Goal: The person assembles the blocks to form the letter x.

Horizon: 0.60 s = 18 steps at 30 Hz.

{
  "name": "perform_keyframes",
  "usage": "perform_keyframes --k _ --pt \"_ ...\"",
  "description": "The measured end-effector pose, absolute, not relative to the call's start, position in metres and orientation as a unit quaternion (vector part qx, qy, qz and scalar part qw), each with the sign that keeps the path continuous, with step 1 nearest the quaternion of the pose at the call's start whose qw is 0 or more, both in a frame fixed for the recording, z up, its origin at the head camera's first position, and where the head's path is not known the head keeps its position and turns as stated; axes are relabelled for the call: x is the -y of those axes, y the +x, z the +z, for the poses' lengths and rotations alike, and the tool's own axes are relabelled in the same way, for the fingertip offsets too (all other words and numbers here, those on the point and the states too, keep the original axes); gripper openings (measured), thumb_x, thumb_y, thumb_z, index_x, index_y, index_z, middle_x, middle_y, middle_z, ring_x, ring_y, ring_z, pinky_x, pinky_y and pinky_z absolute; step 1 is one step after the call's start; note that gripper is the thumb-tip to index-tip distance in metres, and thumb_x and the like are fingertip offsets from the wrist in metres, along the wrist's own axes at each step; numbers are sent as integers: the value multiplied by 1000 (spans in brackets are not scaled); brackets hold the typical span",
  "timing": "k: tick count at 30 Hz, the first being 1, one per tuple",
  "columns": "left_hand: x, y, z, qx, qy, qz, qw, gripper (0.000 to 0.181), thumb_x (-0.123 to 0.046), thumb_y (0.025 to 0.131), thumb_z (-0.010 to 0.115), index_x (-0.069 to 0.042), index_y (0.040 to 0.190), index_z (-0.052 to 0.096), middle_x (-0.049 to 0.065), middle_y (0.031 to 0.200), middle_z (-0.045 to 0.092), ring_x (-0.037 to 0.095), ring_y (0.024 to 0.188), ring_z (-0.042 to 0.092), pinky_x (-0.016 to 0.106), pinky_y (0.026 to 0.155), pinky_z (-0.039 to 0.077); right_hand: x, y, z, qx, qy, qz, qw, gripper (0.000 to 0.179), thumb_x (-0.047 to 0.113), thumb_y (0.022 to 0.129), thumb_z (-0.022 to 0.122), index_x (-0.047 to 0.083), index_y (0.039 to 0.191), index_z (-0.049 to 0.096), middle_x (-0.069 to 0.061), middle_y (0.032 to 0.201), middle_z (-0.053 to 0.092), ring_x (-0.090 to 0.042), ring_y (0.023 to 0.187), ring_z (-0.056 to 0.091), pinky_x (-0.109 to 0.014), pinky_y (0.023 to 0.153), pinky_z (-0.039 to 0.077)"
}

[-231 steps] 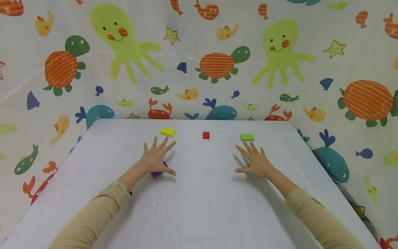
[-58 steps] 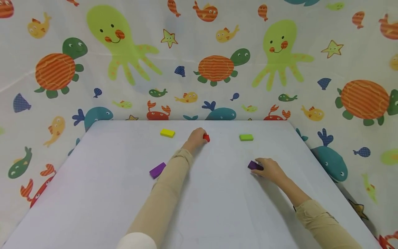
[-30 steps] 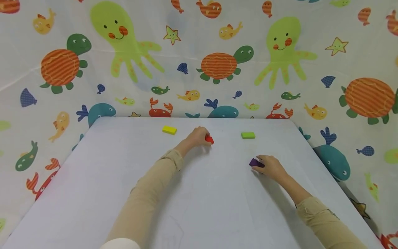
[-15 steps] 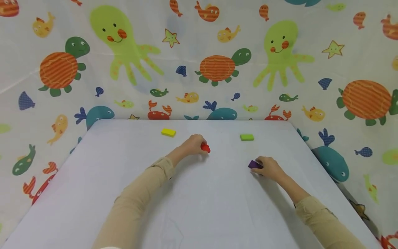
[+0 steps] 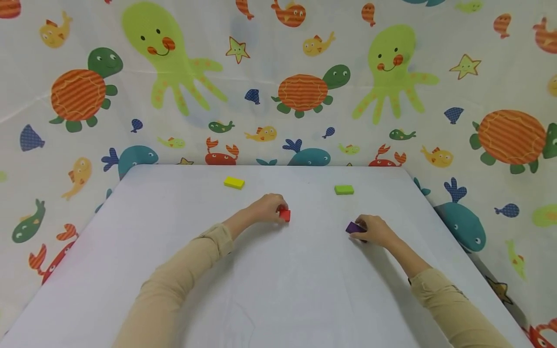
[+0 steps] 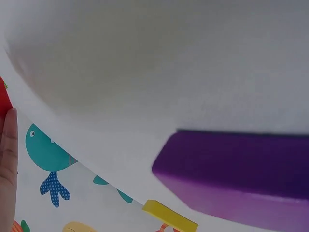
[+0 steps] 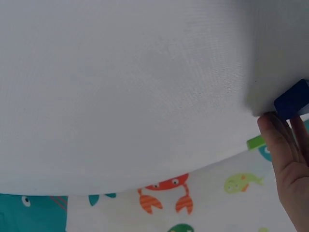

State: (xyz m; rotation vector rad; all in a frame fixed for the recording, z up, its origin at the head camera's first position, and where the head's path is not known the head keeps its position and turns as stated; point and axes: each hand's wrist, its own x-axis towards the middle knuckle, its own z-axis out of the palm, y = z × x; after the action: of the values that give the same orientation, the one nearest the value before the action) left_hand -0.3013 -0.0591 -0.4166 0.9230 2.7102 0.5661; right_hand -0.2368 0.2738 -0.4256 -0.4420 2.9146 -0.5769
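While one printed curtain (image 5: 261,58) fills the background, one white table (image 5: 278,290) spreads before it, and two tan sleeves (image 5: 167,282) reach in, one from each side. Past the cuffs are two hands: the left hand (image 5: 266,208) near the middle of the table, the right hand (image 5: 376,230) farther right. On each, the fingers are bent toward the thumb, the narrow gap filled by a single block. The step in hand seems to be managing one block per hand; the next move appears to call for a steady pinch, whether a block is to be carried or set down.

Five blocks show in all. Two are purple: a purple block (image 6: 236,174) lies on the table in the left wrist view, likely hidden from the head view by a sleeve; a dark purple block (image 5: 354,227) sits in the right hand's pinch. One yellow block (image 5: 234,182) and one green block (image 5: 344,190) lie well apart near the far edge. The one red block (image 5: 285,215), seemingly the smallest, is in the left hand's grip; whether it touches the table cannot be told.
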Motion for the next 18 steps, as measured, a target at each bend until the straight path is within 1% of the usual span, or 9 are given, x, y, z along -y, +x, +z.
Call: perform_keyframes --k 3,6,14,18 --pt "61 -299 -416 -917 330 190 116 34 -19 80 75 -4 110 66 6 100 63 16 89 53 27 81 49 -274 -237 -426 -968 -152 -190 70 41 25 79 75 -7 101 61 -19 94 66 -23 81 58 -39 73 50" --pt "62 -298 -414 -912 346 182 121 33 -16 81 74 -3 110 66 7 101 63 17 90 53 28 84 49 -274 -237 -427 -967 -150 -192 73 39 24 79 75 -6 99 61 -16 92 66 -20 79 55 -37 72 49" --pt "66 -299 -417 -901 363 181 152 32 -9 84 70 -7 115 66 7 110 64 17 100 55 28 92 50 -274 -237 -427 -968 -143 -187 81 39 24 79 75 -6 100 61 -15 91 65 -19 79 54 -36 72 49" --pt "68 -300 -417 -901 360 187 155 31 -7 85 68 -7 116 66 7 111 64 18 103 55 29 94 49 -271 -238 -422 -968 -152 -179 84 38 23 79 75 -7 98 61 -14 88 64 -19 77 53 -34 70 48"
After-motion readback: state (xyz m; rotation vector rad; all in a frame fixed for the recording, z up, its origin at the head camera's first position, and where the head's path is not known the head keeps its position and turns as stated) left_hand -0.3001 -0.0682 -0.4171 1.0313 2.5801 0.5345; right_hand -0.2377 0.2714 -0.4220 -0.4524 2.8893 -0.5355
